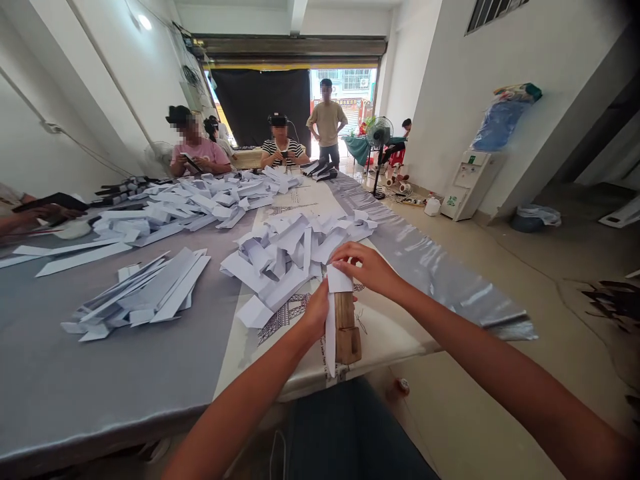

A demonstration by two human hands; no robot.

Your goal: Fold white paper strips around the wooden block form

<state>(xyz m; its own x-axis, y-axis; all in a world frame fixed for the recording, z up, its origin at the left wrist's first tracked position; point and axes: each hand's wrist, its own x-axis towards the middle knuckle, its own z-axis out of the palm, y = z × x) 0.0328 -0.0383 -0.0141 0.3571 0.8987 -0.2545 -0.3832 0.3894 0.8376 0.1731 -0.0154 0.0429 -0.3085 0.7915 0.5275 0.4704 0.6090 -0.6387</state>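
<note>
My left hand (316, 312) is closed around a wooden block (345, 317) and a strip of white paper (340, 279) that is folded over the block's far end. A long flap of the strip hangs down the block's left side. At the top edge of the paper, my right hand (367, 267) has its fingers bent and pressed onto the fold. The block's near end, with a notch cut in it, points toward me. Just beyond my hands lies a loose pile of folded white paper pieces (280, 250).
A stack of flat paper strips (150, 293) lies on the grey tablecloth (200, 360) at left, with a larger paper heap (200, 200) behind it. Several people sit around the table; one person (327, 123) stands beyond. A fan (380, 137) and water dispenser (470, 183) stand right.
</note>
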